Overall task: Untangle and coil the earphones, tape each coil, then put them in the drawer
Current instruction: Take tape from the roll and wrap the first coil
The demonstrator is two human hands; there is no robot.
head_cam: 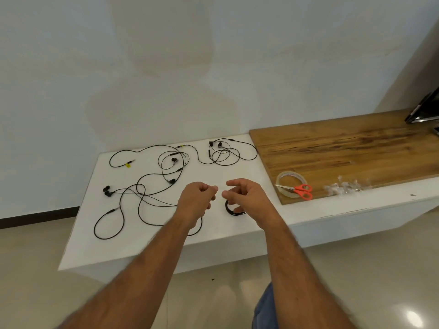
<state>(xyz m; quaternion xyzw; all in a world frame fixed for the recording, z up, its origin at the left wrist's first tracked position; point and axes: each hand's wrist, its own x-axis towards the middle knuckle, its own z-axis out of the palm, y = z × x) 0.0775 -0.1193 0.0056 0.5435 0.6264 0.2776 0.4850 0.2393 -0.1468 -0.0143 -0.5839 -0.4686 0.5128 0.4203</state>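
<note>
Head view: both hands hover over the white worktop (237, 238). Left hand (197, 198) has its fingers curled inward, thumb meeting the fingertips; whether a thin cable or a strip of tape sits in that pinch I cannot tell. Right hand (244, 195) is loosely curled with the thumb out, and nothing is clearly gripped. Just below the right hand lies a small wound coil (234, 210) of black earphone cable. Left of the left hand sprawls the tangled earphones (142, 186), loops crossing, buds and plugs scattered. Further right of the right hand, on a wooden board (356, 148), sit the tape roll (288, 176), orange scissors (303, 191) and crumpled clear plastic (344, 188). No drawer is visible. Judging by looks, the cable is light, limp and springy; coils would likely loosen unless pinched across all turns, and plugs or buds are the best places to take hold.
</note>
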